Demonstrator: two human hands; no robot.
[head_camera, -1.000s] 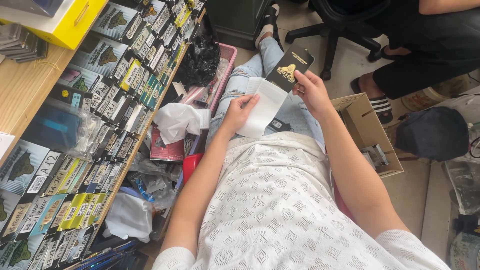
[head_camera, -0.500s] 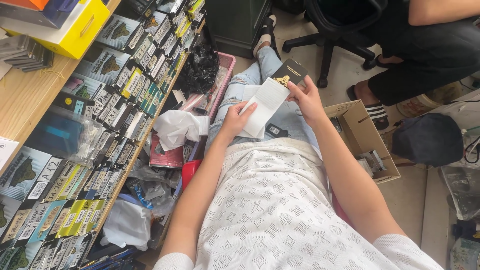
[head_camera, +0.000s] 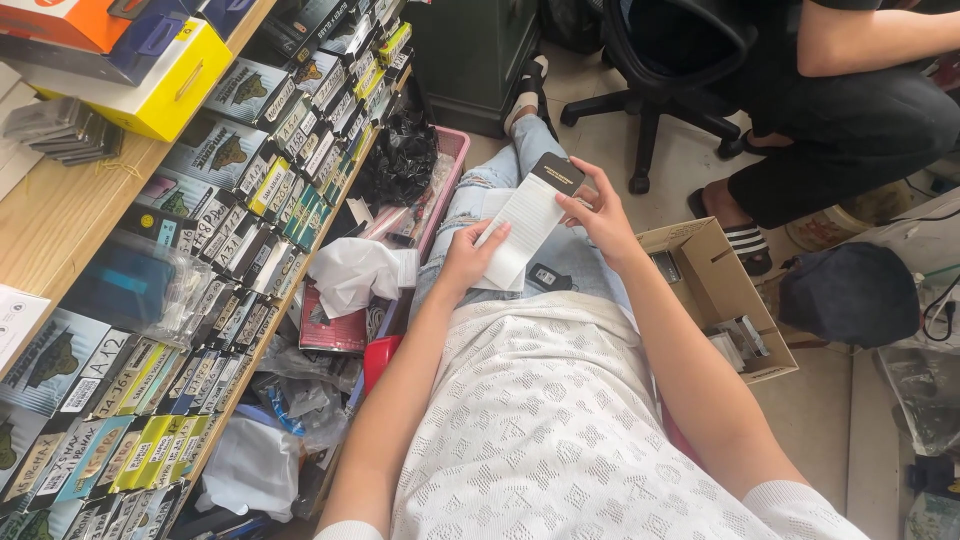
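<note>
I see the flat white packet (head_camera: 524, 232) held between both hands, over the lap. My left hand (head_camera: 466, 258) pinches its low end. My right hand (head_camera: 598, 215) pinches the dark top end, I think. It slants up toward the right hand.

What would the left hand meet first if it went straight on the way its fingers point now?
The left hand already touches the flat white package it points to. Beyond it probably comes the right hand, though depth is unclear.
</note>
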